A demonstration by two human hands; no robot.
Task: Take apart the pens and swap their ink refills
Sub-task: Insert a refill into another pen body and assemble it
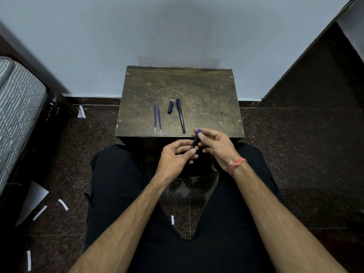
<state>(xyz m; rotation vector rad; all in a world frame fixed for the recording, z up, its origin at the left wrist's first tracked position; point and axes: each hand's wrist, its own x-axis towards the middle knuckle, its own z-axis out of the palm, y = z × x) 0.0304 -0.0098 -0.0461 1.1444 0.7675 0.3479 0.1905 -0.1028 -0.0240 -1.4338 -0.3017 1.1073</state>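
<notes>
On the table (206, 91), going left to right, lie two bare blue refills (157, 119) side by side, a loose black cap (170, 107) and a capped black pen (180, 115). Nearer the body, the left hand (175, 158) pinches the lower end of a second pen barrel (195, 141), thumb and fingers pressed together around it. The right hand (216, 146) pinches the upper end, near the blue tip. This barrel is probably empty, though the hands hide too much to be sure. To do this step well, steady the barrel with the left hand and let the right do any twisting. Keep it over the table edge so small parts cannot drop to the floor, then feed in the other pen's refill straight, not angled.
</notes>
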